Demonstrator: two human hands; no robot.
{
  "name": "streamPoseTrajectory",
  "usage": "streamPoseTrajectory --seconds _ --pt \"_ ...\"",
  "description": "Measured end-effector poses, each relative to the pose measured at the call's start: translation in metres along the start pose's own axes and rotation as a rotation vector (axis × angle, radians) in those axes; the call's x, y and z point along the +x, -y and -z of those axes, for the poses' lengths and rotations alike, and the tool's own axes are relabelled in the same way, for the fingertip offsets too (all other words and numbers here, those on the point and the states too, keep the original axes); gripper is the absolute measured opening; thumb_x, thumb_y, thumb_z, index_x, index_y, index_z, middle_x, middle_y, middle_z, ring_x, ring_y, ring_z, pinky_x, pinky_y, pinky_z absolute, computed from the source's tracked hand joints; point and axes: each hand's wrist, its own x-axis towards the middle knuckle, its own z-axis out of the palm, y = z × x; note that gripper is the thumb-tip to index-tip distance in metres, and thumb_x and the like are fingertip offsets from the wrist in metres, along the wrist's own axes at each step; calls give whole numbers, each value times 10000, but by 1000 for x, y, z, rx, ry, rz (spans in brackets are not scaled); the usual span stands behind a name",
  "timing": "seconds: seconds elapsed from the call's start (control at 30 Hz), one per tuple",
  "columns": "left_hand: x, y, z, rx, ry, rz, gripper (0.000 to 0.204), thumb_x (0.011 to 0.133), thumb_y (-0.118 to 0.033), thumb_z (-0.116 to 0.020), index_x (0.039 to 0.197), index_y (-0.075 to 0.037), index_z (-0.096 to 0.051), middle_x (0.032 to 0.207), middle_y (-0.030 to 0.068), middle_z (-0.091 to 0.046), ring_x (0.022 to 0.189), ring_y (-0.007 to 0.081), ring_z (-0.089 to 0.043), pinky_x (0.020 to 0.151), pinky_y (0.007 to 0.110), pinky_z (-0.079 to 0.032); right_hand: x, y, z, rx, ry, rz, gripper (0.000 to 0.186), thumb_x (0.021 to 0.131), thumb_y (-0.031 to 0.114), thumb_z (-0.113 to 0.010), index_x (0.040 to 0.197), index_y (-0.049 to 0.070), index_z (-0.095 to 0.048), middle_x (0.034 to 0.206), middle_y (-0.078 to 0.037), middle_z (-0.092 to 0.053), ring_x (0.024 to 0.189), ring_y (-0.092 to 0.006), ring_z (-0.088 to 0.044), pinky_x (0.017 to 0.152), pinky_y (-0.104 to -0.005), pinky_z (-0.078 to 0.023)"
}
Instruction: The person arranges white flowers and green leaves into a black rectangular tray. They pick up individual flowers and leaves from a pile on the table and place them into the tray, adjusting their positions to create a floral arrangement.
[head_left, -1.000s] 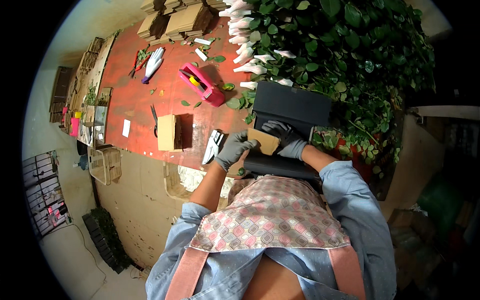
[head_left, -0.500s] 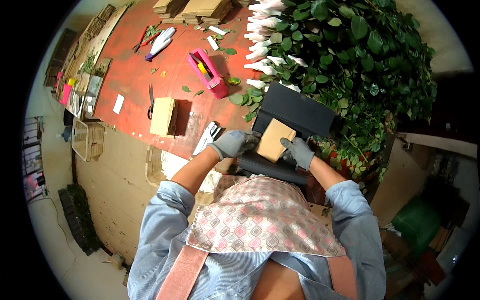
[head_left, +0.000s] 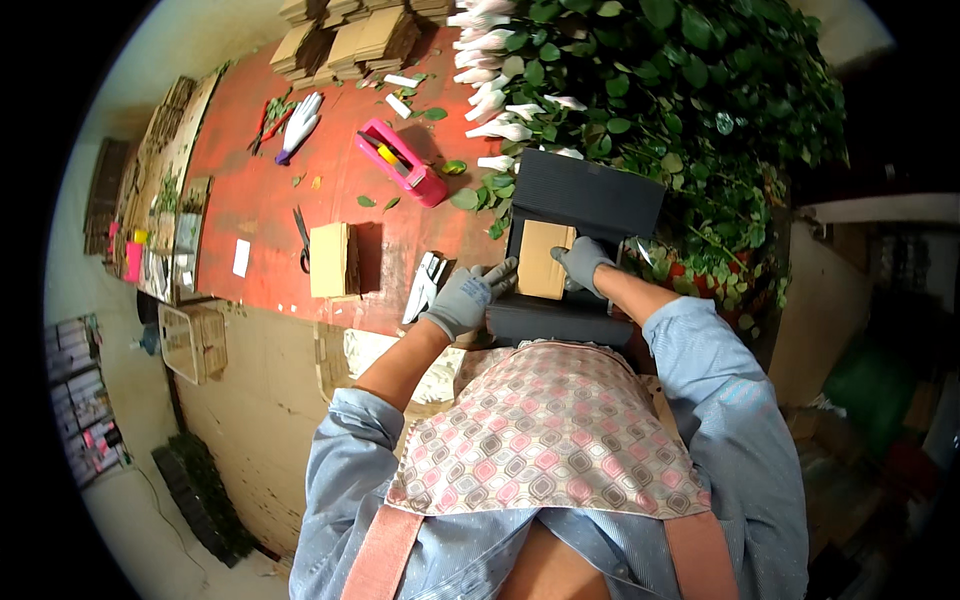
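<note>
Cardboard piece [head_left: 541, 260] sits in the black holder [head_left: 590, 190], by the worktop's [head_left: 245, 195] near edge. R hand [head_left: 587, 267] on its rt edge, fingers bent, can't tell if pinching. L hand [head_left: 468, 298] has fingers stretched, slightly spread, tips just beside the piece's L edge. Stapler [head_left: 424, 288] right by L hand; cardboard stack [head_left: 331, 260] further L along near edge, scissors [head_left: 304, 240] alongside. Leafy stems [head_left: 690, 120] heaped toward the far rt corner.
</note>
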Motion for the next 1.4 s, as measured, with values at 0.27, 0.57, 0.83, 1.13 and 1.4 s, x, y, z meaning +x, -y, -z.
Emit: streamPoseTrajectory --seconds 0.27,0.57,0.83,1.13,1.4 --pt "5 11 -13 -15 -53 -68 753 845 -173 -579 1573 -190 -388 1686 36 -257 1211 288 -563 938 417 -483 15 -1 -14 -272 -154 -15 524 907 479 -671 1122 5 -736 1144 -230 -723 1074 -386 -702 898 -463 -559" --pt "33 23 14 -457 -250 -102 594 841 -119 -614 1431 -156 -562 909 173 -717 787 386 -680 709 479 -529 -10 24 6 -903 -83 328 397 932 294 -625 1239 52 -698 1210 -244 -691 1121 -354 -687 896 -445 -563" --pt "59 3 24 -264 167 92 518 918 -221 -527 1433 -180 -557 909 204 -724 825 407 -692 742 513 -528 -27 22 -2 -899 -45 556 679 952 51 -502 1596 141 -309 1529 -254 -425 1219 -381 -623 934 -445 -553" --pt "61 -26 94 -714 295 -152 512 878 -363 -652 1348 -159 -634 1080 215 -724 1024 382 -687 896 457 -537 -12 13 1 -765 28 546 910 853 77 -675 1631 181 -216 1580 -279 -310 1367 -435 -484 1071 -483 -473" --pt "44 -65 94 -247 342 -110 509 907 -406 -658 1253 -34 -663 1032 223 -696 1026 405 -664 915 439 -519 -31 23 -2 -703 0 513 1007 803 77 -740 1635 175 -180 1519 -289 -368 1315 -441 -523 1026 -488 -501"
